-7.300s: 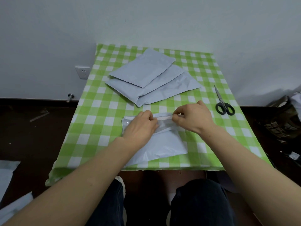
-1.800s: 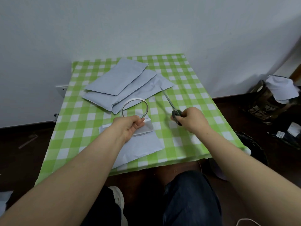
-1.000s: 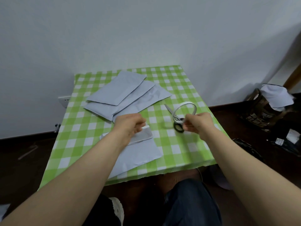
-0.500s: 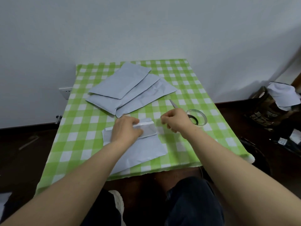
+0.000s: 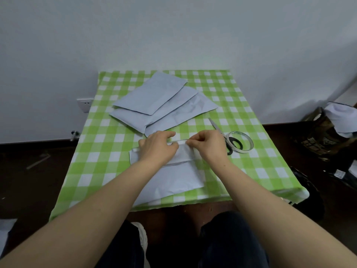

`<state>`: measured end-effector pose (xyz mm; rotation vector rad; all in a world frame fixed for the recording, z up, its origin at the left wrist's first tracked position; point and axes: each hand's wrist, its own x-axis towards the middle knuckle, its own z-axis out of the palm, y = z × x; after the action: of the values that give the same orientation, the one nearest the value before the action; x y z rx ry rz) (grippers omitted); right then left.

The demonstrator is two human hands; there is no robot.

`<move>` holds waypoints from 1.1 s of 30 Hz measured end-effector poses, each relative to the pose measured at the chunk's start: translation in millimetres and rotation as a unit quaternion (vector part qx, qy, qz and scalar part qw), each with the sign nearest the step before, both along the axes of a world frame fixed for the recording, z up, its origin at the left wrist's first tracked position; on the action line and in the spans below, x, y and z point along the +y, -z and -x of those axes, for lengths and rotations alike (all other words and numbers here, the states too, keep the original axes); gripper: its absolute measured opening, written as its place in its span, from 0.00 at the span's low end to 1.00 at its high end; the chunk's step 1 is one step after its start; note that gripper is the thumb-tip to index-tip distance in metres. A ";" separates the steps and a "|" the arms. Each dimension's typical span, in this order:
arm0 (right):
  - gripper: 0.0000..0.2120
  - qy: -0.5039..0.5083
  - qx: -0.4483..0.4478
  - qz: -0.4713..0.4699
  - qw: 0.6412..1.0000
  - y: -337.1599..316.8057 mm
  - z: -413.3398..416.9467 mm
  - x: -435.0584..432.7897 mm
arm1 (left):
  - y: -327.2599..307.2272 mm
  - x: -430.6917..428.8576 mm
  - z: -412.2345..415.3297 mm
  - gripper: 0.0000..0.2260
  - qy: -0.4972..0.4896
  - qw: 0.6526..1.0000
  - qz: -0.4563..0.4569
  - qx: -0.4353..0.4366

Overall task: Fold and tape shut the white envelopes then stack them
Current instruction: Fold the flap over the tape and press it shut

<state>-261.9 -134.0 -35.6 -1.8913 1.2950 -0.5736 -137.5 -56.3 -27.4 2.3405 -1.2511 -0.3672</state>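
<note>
Gingham cloth [image 5: 108,144], crinkled envelope [image 5: 173,178], tape strip [image 5: 181,141]

We see bare cloth down the left side of the green-and-white checked table [image 5: 100,144] and at its near right. Ahead, three fanned white paper envelopes [image 5: 154,105] block the middle; rightward, black-handled metal scissors [image 5: 219,130] lie under a clear tape ring [image 5: 250,144].

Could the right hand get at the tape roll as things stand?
Probably yes: the tape roll lies just beside the right hand, over the scissors' handles, nothing blocking, though its fingers pinch a tape strip on the envelope.
</note>
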 end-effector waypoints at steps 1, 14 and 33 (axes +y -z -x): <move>0.04 -0.003 -0.006 0.014 1.000 -0.5 1.1 2.3 | -1.9 -0.6 0.7 0.16 0.006 1.000 -0.002 0.005; 0.09 -0.041 -0.140 -0.081 0.986 -10.7 3.1 16.7 | -16.8 11.4 8.1 0.06 0.027 0.998 0.036 0.048; 0.06 -0.040 -0.212 -0.236 0.948 -12.9 16.4 16.0 | -21.7 12.7 11.7 0.05 0.021 0.993 0.026 0.113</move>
<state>-278.3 -118.0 -22.7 -1.3283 0.9619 -0.5325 -149.1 -43.6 -5.7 2.1624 -1.1884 -0.5883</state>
